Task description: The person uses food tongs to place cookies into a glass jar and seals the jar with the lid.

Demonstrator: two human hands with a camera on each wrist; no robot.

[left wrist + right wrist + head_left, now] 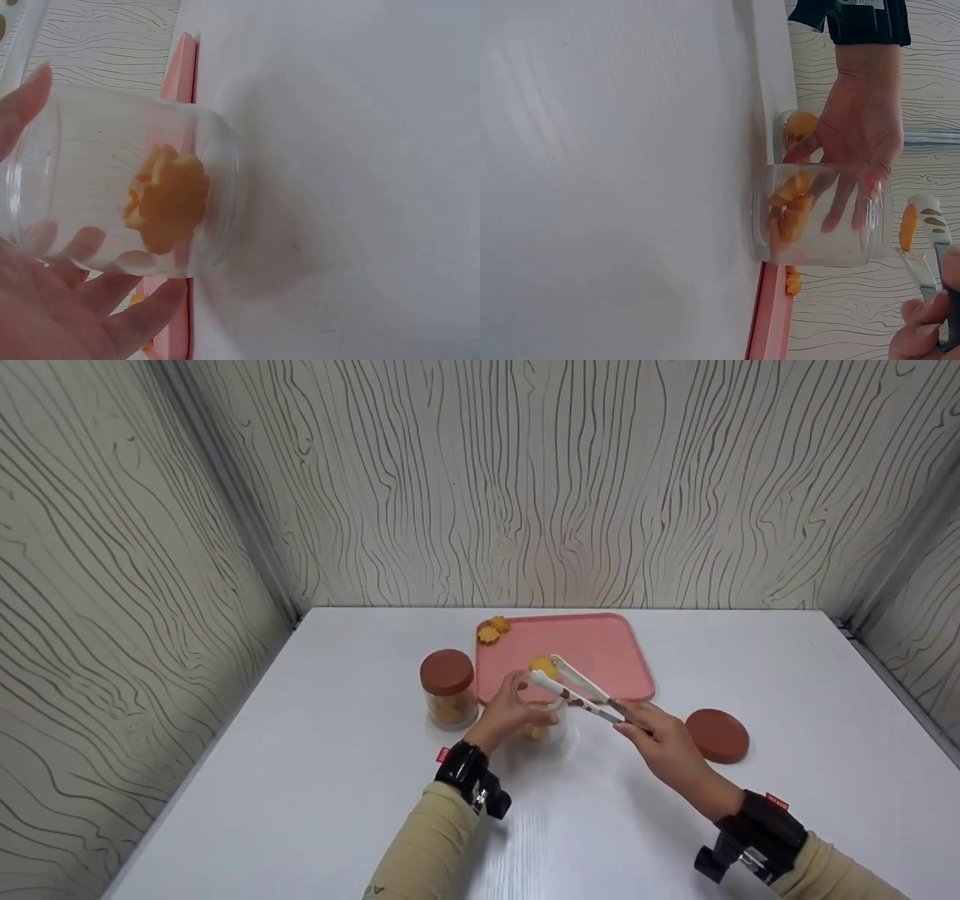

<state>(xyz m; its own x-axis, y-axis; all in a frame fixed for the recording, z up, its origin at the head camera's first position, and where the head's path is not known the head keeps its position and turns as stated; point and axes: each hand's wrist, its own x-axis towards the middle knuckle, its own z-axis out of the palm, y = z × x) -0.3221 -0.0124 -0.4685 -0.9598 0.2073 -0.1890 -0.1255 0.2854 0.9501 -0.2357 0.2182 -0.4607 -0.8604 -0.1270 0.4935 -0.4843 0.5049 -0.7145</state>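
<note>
My left hand (504,714) grips a clear, lidless jar (553,726) by its side, thumb and fingers around it. Several scalloped cookies (793,214) lie at the bottom of this jar, clearly seen in the right wrist view. In my right hand (664,739) is a pair of white-tipped tongs (589,703) with brown spots, its handles gripped between thumb and fingers. One round yellow cookie (908,227) is pinched between the tongs' tips, close to the jar's mouth and above its rim.
A second jar (448,690) with a brown lid and cookies inside stands left of the left hand. Behind the hands lies a pink tray (592,641), two cookies (489,635) at its far left corner. Another brown lid (718,735) rests on the white table (337,697) beside the right hand.
</note>
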